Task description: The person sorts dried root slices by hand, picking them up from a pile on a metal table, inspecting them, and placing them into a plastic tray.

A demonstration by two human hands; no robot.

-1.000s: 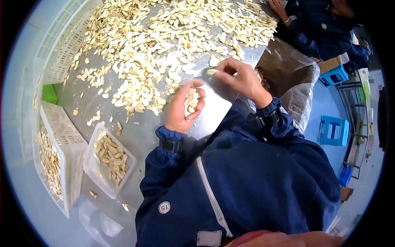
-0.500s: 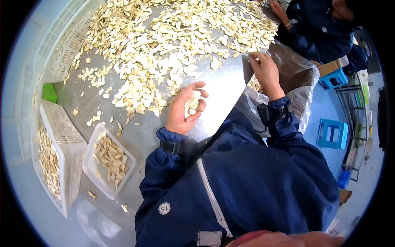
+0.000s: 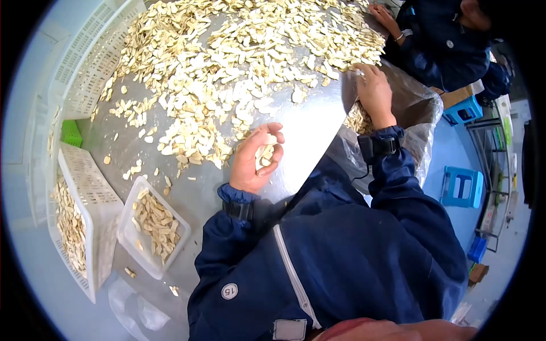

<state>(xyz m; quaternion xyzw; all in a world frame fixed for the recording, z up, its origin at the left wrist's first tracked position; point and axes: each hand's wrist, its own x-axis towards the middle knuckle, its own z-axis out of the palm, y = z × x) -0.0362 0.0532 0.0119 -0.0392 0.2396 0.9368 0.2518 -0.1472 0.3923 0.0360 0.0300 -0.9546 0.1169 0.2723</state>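
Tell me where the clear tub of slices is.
Head view, lower left: the clear tub sits on the metal table, beside the white basket, below-left of the left hand.

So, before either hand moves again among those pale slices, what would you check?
1. Left hand cups the held slices securely: ok.
2. Right hand sits at the table edge, above the plastic bag: ok.
3. Right hand gripping a slice: cannot tell.
4. Plastic bag mouth open: ok.
5. Clear tub has room left: ok.
6. Co-worker's hand apart from both hands: ok.
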